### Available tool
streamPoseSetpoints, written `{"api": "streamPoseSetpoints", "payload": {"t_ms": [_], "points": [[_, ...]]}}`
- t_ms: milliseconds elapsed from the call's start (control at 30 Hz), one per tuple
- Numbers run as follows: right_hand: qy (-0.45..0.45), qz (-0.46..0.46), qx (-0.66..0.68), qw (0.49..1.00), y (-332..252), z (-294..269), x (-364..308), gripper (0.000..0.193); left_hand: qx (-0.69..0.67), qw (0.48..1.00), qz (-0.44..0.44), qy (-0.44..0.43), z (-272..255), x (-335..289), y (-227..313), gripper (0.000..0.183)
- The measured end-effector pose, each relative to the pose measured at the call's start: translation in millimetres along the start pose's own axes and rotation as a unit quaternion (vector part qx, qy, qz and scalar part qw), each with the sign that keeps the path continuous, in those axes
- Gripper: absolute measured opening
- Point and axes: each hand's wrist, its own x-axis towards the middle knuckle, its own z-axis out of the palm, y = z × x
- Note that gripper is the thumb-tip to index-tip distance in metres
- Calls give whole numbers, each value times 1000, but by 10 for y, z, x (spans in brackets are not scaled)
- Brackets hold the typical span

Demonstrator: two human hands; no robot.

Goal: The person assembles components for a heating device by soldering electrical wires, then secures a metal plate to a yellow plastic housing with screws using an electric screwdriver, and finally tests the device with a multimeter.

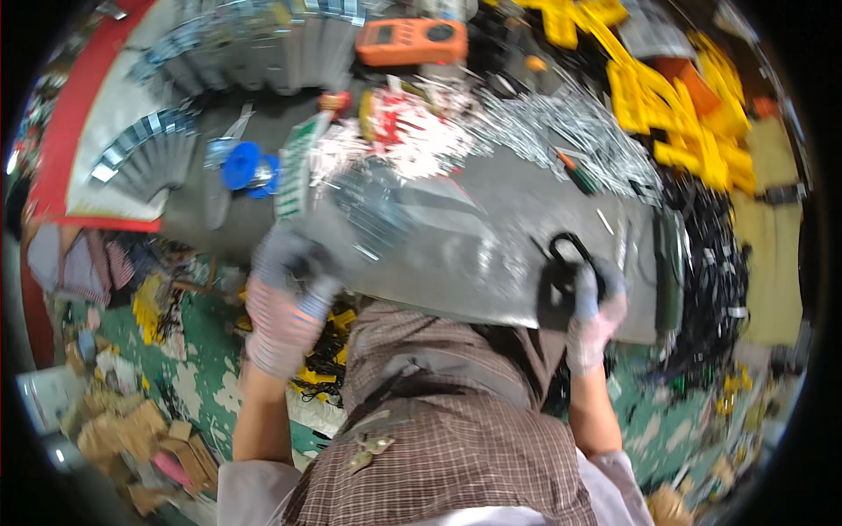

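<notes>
My left hand (285,307), in a striped knitted glove with grey fingertips, is at the near left edge of the grey work surface (491,254). Motion smears its fingers, and I cannot make out whether anything is in them. At the near right, my right hand (601,307) wears a matching glove, its fingers closed on a black looped cable (570,244). The loop rises just above the surface and casts a shadow. Clear plastic strips or bags (373,210) lie beyond my left hand, beside a green-and-white card (298,167).
An orange multimeter (412,42) lies at the back. Piles of white-and-red pieces (395,131), metal rods (561,123) and yellow plastic parts (675,105) cover the far side. A blue spool (250,168) stands left; a screwdriver (577,174) and black cables (702,272) lie right.
</notes>
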Motion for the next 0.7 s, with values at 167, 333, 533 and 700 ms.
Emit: {"api": "streamPoseSetpoints", "payload": {"t_ms": [167,333,533,700], "points": [[-60,131,125,982,-123,-68,-17,15,145,963,206,-99,867,-11,159,46],[-12,183,127,975,-80,-160,-118,16,124,942,289,-115,1014,239,771,47],[-3,133,80,988,-20,-266,-91,20,334,847,341,-236,1469,455,1164,26],[0,177,88,980,-191,-359,-161,21,217,917,315,-115,1644,360,972,21]]}}
